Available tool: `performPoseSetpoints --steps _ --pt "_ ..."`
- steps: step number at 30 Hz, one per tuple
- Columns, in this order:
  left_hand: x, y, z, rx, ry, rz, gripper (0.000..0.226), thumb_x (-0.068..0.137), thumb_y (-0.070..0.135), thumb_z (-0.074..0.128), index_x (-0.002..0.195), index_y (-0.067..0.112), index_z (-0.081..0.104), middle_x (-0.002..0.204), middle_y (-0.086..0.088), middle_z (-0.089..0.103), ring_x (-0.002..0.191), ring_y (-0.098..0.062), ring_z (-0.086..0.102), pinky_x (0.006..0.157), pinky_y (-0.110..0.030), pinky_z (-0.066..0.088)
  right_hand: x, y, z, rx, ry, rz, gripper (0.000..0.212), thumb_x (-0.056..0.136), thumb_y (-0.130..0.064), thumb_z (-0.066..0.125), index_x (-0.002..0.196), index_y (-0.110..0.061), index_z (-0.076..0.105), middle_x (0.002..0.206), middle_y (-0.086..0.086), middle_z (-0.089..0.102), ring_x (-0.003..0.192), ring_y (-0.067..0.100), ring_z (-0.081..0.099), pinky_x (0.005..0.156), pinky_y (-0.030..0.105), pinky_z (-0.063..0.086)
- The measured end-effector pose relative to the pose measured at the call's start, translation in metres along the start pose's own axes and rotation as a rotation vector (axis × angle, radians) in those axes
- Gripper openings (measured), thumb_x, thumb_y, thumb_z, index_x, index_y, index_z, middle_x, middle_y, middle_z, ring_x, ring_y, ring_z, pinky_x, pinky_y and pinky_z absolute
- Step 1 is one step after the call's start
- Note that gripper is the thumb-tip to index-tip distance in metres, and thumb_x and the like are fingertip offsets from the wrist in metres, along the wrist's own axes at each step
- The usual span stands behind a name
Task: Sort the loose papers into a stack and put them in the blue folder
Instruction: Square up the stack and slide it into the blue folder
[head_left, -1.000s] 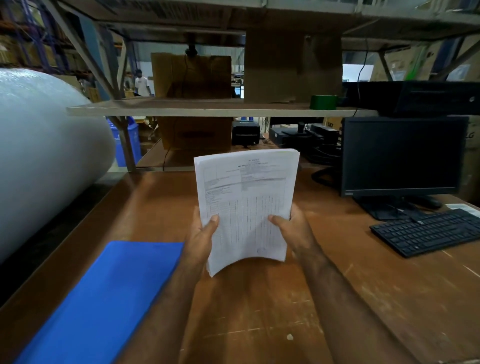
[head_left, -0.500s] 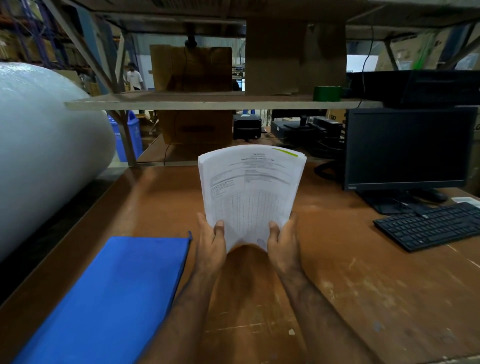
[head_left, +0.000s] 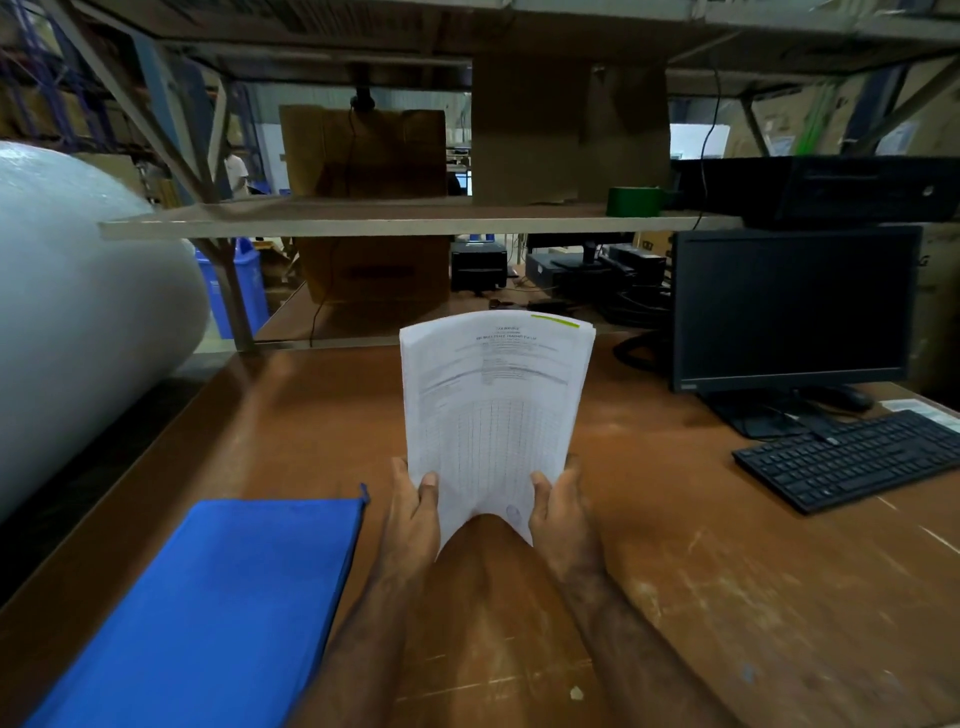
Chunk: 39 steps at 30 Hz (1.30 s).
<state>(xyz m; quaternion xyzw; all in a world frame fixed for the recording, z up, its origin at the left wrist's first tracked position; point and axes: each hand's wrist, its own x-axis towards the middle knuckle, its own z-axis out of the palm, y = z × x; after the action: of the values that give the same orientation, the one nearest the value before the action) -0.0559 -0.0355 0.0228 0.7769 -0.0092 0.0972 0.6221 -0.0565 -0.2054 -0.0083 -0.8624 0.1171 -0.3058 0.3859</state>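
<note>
Holding a stack of papers upright above the brown worktop, gripping its 2 lower corners: left hand on the left corner, right hand on the right, each thumb pressing the printed front sheet, the other fingers hidden behind the paper. Bowing the bottom edge into an arch between the 2 grips, top edges fanning slightly, with a yellow-green strip showing at the top right. Lying closed and flat just left of the left forearm: the blue folder, not yet opened. Standing well apart at right: a dark monitor and black keyboard. Filling the left edge: a large pale roll.

Looking like the squaring step, with filing not yet begun. Risking, with the grip so low on a tall, bending stack, the top sheets flopping forward or sliding out and scattering. Risking also, in freeing 1 hand to open the folder, losing the alignment and creasing the corners.
</note>
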Motion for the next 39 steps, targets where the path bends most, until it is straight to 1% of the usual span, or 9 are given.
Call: performPoseSetpoints --steps 4,10,13,20,23,30,33,37,39 --pt "0.009 -0.001 -0.007 -0.035 -0.050 -0.009 0.036 0.110 0.022 0.043 0.145 0.021 0.036 0.133 0.005 0.057 0.129 -0.023 0.055 0.104 -0.038 0.050 0.006 0.006 -0.003 0.094 -0.064 -0.021 0.023 0.105 -0.027 0.051 0.118 -0.009 0.044 0.100 0.004 0.065 0.089 0.027 0.069 0.064 0.036 0.058" --pt "0.017 0.011 -0.033 -0.088 -0.180 0.143 0.067 0.105 0.013 0.053 0.154 0.042 0.017 0.138 0.037 0.040 0.122 0.006 0.054 0.084 -0.011 0.053 0.018 -0.010 -0.034 0.322 -0.275 -0.144 0.072 0.103 -0.012 0.052 0.160 -0.034 0.013 0.158 -0.020 0.034 0.133 -0.006 0.043 0.105 0.014 0.042" --pt "0.022 0.004 -0.039 -0.048 -0.294 -0.017 0.050 0.106 0.010 0.048 0.145 0.042 0.047 0.146 0.017 0.046 0.132 -0.014 0.049 0.102 -0.031 0.051 0.015 -0.005 -0.039 0.171 -0.426 -0.119 0.050 0.106 -0.012 0.047 0.153 -0.026 0.044 0.154 -0.011 0.046 0.136 0.000 0.043 0.116 0.026 0.038" --pt "0.008 -0.023 -0.047 0.014 -0.330 -0.401 0.045 0.095 0.004 0.052 0.133 0.023 0.064 0.142 -0.005 0.054 0.130 -0.025 0.051 0.111 -0.040 0.045 -0.005 0.021 -0.035 0.139 -0.685 0.164 0.036 0.107 -0.017 0.048 0.141 -0.020 0.060 0.143 -0.008 0.056 0.128 0.006 0.047 0.099 0.018 0.036" --pt "0.005 -0.022 -0.051 0.001 -0.328 -0.351 0.049 0.096 0.000 0.049 0.136 0.024 0.063 0.142 -0.001 0.051 0.127 -0.020 0.049 0.100 -0.030 0.043 -0.002 0.021 -0.036 0.181 -0.762 0.251 0.033 0.104 -0.021 0.053 0.134 -0.030 0.064 0.141 -0.010 0.056 0.122 0.008 0.054 0.084 0.017 0.045" --pt "0.005 -0.014 -0.061 -0.368 -0.343 -0.186 0.059 0.098 -0.006 0.042 0.129 0.036 0.069 0.138 -0.002 0.062 0.118 -0.031 0.066 0.083 -0.040 0.061 0.019 -0.007 -0.057 0.609 -0.802 0.244 0.049 0.099 -0.032 0.065 0.144 -0.043 0.053 0.139 -0.024 0.053 0.119 0.002 0.061 0.090 0.022 0.055" --pt "0.009 -0.006 -0.063 -0.490 -0.411 -0.133 0.061 0.081 0.000 0.052 0.133 0.027 0.068 0.139 -0.003 0.064 0.122 -0.031 0.064 0.092 -0.046 0.059 0.023 -0.013 -0.059 0.592 -0.729 0.106 0.061 0.097 -0.024 0.069 0.151 -0.040 0.044 0.148 -0.019 0.050 0.124 0.001 0.060 0.094 0.025 0.056" --pt "0.017 0.014 -0.066 -0.280 -0.440 0.033 0.071 0.069 0.026 0.070 0.138 0.041 0.057 0.138 0.027 0.057 0.127 0.000 0.057 0.093 -0.016 0.050 0.019 -0.012 -0.061 0.546 -0.628 -0.047 0.066 0.097 -0.025 0.069 0.152 -0.046 0.038 0.151 -0.021 0.048 0.134 0.005 0.053 0.106 0.036 0.052" --pt "0.019 0.018 -0.066 -0.252 -0.432 0.041 0.071 0.076 0.035 0.075 0.142 0.049 0.052 0.142 0.031 0.053 0.132 -0.004 0.054 0.104 -0.027 0.046 0.017 -0.011 -0.065 0.565 -0.634 -0.063 0.068 0.096 -0.024 0.069 0.152 -0.046 0.038 0.151 -0.022 0.048 0.135 0.006 0.052 0.106 0.040 0.052"
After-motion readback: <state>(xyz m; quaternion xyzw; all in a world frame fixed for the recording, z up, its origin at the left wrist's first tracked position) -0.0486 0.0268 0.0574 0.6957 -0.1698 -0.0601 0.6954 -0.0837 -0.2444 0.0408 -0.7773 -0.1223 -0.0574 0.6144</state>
